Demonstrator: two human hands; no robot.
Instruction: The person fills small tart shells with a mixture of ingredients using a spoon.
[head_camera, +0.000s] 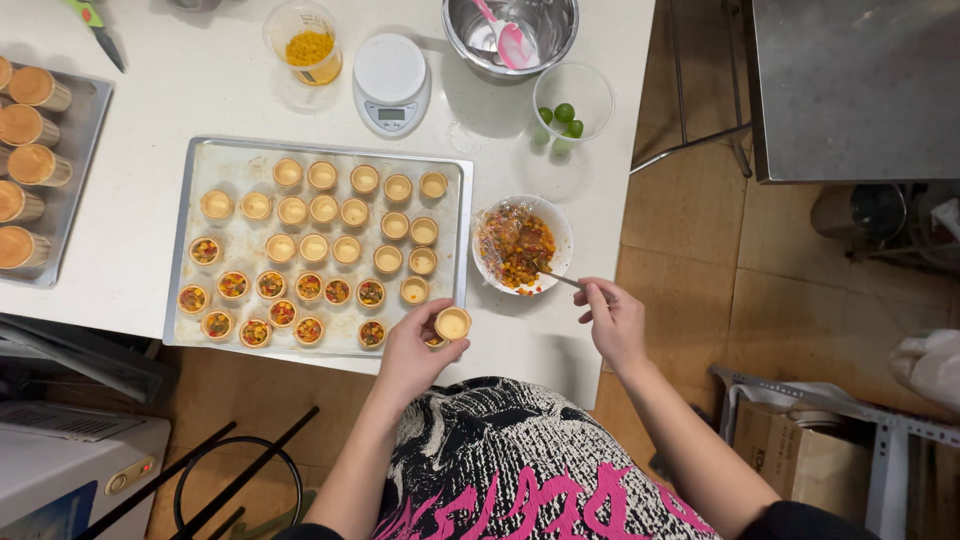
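At the near edge of the white counter (150, 200), the baking tray (190, 300) lies flat with its front rim almost at the counter's lip, serving here as the landmark. Just off the tray's near right corner, the left hand (415, 350) pinches a small pastry cup (452, 323) with pale filling, lifted over that corner. To the tray's right, touching its rim, stands a white bowl (555, 225) of chopped red and yellow mix; the right hand (615, 320) is closed around the handle of a spoon (560, 278) whose tip rests in that mix. The strip of counter between bowl and right edge is narrow and bare. On the tray, the far rows of cups hold only pale filling, while the near-left rows are topped with the mix. Beyond the tray sit a cup of yellow kernels (308, 45), a small round scale (392, 80), a steel bowl (545, 30) with a pink spatula (512, 42), and a clear bowl of green limes (572, 100). Left of the tray, a second tray (85, 130) carries brown-topped glasses lying on their sides.
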